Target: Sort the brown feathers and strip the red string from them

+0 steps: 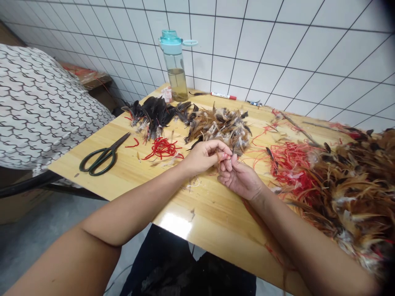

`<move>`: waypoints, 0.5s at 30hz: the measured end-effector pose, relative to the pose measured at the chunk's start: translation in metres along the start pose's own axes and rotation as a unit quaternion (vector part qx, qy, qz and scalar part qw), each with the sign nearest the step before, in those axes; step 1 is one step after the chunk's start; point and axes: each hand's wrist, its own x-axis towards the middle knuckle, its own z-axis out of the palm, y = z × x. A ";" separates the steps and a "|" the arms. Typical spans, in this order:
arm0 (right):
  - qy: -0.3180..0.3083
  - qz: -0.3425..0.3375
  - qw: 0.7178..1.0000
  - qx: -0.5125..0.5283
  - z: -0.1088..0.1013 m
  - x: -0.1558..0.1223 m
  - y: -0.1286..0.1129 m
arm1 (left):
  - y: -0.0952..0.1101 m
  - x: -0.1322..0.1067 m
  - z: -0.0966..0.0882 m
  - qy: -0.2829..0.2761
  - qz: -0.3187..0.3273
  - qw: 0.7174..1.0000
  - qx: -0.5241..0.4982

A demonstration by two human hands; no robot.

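Note:
My left hand (205,157) and my right hand (243,180) meet over the middle of the wooden table, fingertips pinched together. A small reddish bit shows between the fingers of my left hand, too small to name. What my right fingertips grip is hidden. Just beyond my hands lies a pile of brown feathers (220,127). Black feathers (156,113) are heaped to its left. A tangle of short red cords (162,148) rests left of my left hand. Dark-handled scissors (103,156) lie farther left, their blades pointing away from me.
Along the right side spreads a big heap of brown feathers (348,189) with red strings (296,164). A water bottle (177,74) stands by the tiled wall, near a red-and-white marker (224,95). Patterned cloth (49,107) bulges at the table's left.

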 end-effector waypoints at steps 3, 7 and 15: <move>-0.012 -0.005 1.000 0.003 -0.001 0.001 0.001 | 0.000 0.001 -0.002 -0.020 -0.010 0.999 -0.026; -0.015 -0.004 1.000 0.004 -0.002 0.001 0.001 | 0.000 0.000 -0.003 -0.022 -0.023 0.999 -0.043; 0.034 0.016 0.999 0.014 -0.001 0.001 0.001 | 0.000 0.000 -0.005 -0.036 -0.022 0.999 -0.018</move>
